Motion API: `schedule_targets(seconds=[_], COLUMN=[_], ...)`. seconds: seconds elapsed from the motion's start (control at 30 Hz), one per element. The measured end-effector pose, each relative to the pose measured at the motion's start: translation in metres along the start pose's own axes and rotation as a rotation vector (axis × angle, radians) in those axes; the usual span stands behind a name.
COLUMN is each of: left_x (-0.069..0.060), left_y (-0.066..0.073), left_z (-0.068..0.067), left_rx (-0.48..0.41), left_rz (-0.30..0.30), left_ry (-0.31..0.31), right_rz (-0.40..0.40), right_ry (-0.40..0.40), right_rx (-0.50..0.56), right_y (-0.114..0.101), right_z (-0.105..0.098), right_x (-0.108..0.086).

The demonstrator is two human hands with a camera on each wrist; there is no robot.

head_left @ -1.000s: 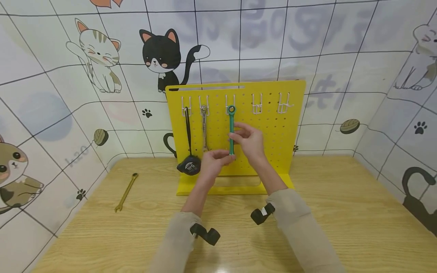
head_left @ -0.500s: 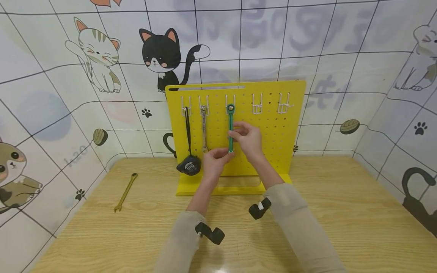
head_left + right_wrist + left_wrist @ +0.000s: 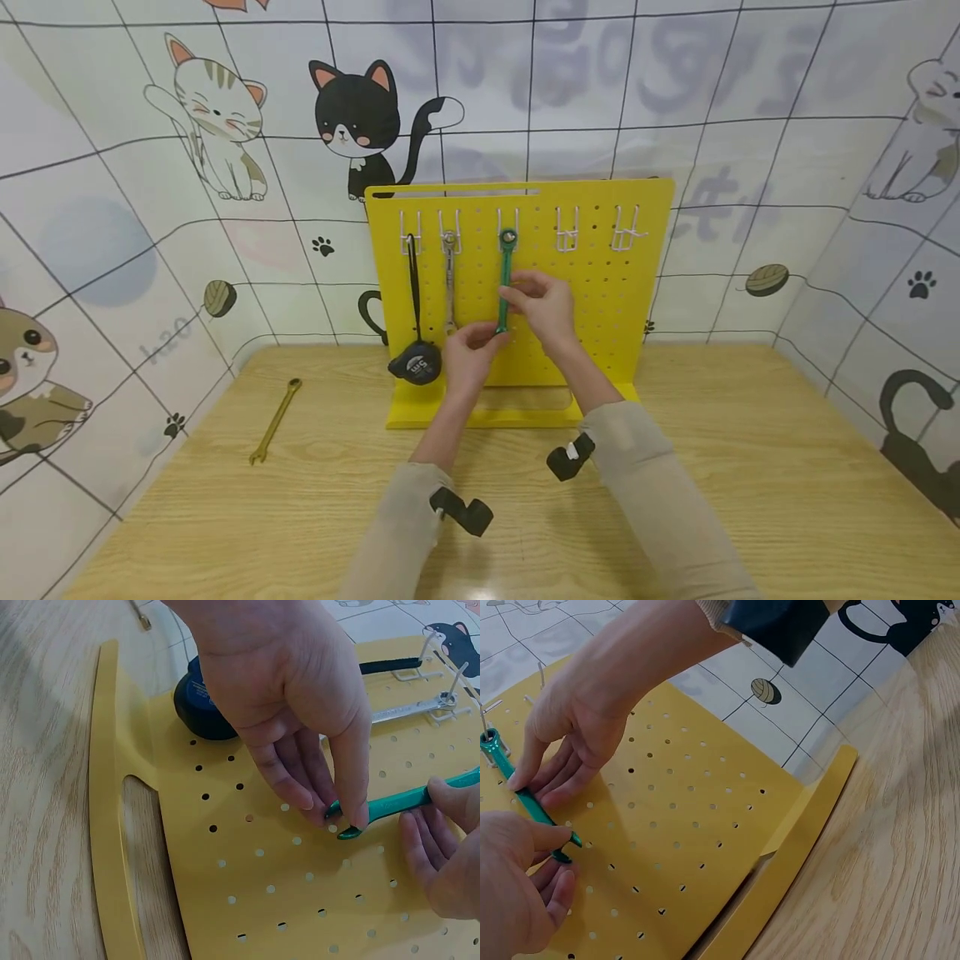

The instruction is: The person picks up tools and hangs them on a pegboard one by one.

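A green wrench [image 3: 506, 271] stands nearly upright before the yellow pegboard [image 3: 600, 317], its ring end around the tip of the third hook from the left. My left hand [image 3: 471, 358] pinches its lower, open-jawed end, seen also in the right wrist view, where the left hand [image 3: 300, 697] comes from above. My right hand [image 3: 546, 310] pinches the shaft midway between thumb and fingers; the left wrist view shows that right hand [image 3: 577, 712] higher up the green wrench [image 3: 532, 806]. A silver wrench [image 3: 450, 283] hangs on the second hook, left of it.
A black tape measure [image 3: 417, 364] hangs by its strap from the leftmost hook. Two hooks [image 3: 566, 229] on the right carry nothing. A gold-coloured wrench [image 3: 276, 421] lies at the left on the wooden table [image 3: 300, 517]. Behind the board is a wall with cat drawings.
The green wrench has moved slightly up and back until its ring surrounds the hook tip, and its lower end has swung a little left. Both hands have kept their hold on it.
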State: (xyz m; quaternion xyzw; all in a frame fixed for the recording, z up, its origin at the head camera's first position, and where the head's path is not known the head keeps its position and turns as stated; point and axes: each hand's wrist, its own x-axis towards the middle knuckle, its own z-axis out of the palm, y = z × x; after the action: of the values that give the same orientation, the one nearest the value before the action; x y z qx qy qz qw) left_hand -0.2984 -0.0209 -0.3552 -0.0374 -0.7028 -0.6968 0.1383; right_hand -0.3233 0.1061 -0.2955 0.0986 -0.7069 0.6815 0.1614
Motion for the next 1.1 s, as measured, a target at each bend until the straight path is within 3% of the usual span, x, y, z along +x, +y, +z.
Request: schedule_targets(seconds=[0.4,0.73,1.1], left_x=[0.001,0.002,-0.001], left_y=[0.0,0.002,0.008], left_z=[-0.005,-0.011,-0.016], left_rx=[0.0,0.035,0.024], left_rz=[0.024,0.04,-0.016], left_ry=[-0.151,-0.202,-0.276], right_rz=[-0.028,-0.01,0.022], right_ry=[0.015,-0.086,-0.175], right_rx=[-0.071,-0.074,-0.051], right_y=[0.002,0.005,0.002], right_z=[-0.008,-0.021,-0.031], right_x=[-0.006,-0.013,-0.025])
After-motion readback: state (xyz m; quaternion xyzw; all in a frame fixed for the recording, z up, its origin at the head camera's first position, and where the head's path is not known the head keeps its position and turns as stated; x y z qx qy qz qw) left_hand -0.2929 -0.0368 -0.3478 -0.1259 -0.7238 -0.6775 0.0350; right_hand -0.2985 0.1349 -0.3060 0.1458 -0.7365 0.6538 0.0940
